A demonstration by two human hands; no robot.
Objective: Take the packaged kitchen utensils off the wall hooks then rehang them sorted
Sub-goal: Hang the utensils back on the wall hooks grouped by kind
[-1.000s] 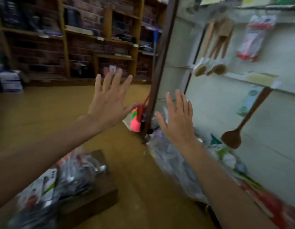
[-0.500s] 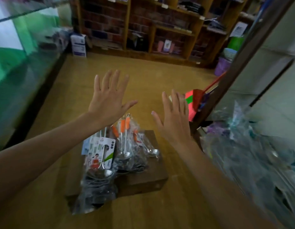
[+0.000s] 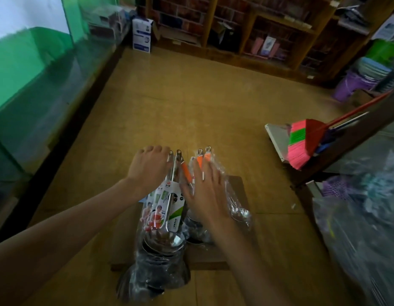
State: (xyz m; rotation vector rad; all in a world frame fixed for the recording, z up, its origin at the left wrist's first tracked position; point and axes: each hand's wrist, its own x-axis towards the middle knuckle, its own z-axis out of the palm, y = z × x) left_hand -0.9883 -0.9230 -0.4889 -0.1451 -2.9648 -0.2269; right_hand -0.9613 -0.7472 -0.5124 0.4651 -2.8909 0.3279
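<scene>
A pile of packaged kitchen utensils lies on a low wooden board [image 3: 238, 188] on the floor. On the left are steel ladles [image 3: 167, 208] in plastic with printed cards. Beside them on the right are orange-handled spoons [image 3: 200, 156] in clear bags. My left hand [image 3: 149, 166] is down on the far ends of the ladle packs, its fingers curled over their tops. My right hand [image 3: 204, 188] lies flat with straight fingers on the orange-handled spoon packs. The wall hooks are out of view.
A glass counter [image 3: 37, 107] runs along the left. A pink and green broom [image 3: 302, 144] and a dustpan [image 3: 277, 138] lean at the right, with plastic-wrapped goods [image 3: 357, 217] below them. Wooden shelves [image 3: 269, 29], a white box [image 3: 141, 34] and a purple stool [image 3: 350, 85] stand at the back.
My view swung from the hook wall down to the floor pile. Both hands, raised and spread before, have dropped onto the packs; the left hand's fingers have curled.
</scene>
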